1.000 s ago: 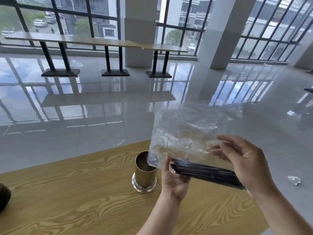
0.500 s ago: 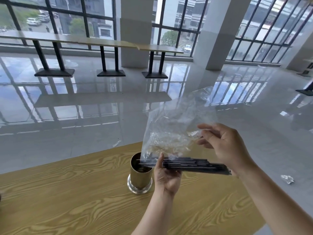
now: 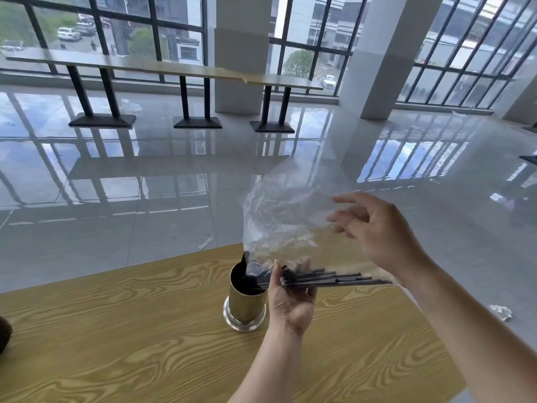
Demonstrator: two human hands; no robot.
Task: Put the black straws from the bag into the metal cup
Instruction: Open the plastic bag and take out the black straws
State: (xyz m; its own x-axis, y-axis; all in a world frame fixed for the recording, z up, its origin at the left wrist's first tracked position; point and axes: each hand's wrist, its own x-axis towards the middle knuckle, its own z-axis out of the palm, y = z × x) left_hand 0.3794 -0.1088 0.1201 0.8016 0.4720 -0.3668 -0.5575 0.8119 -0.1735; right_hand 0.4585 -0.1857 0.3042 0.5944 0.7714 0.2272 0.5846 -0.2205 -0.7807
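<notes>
A bundle of black straws [image 3: 328, 279] lies almost level inside the bottom of a clear plastic bag [image 3: 279, 216]. My left hand [image 3: 292, 298] grips the bag and the straws from below, just right of the brass-coloured metal cup [image 3: 246, 301]. The left ends of the straws reach over the cup's mouth, and some dark tips dip into it. My right hand [image 3: 374, 231] is up by the bag's right side with its fingers spread; whether it pinches the thin plastic is unclear. The cup stands upright on the wooden table [image 3: 116, 330].
The table's far edge runs just behind the cup and its right corner lies under my right forearm. A dark round object [image 3: 4, 333] sits at the left edge. Crumpled paper [image 3: 500, 311] lies on the glossy floor. Long bar tables [image 3: 189, 74] stand by the windows.
The bag and straws have shifted left and levelled out, so the straw ends now reach over the cup's mouth. My right hand has risen and its fingers have spread.
</notes>
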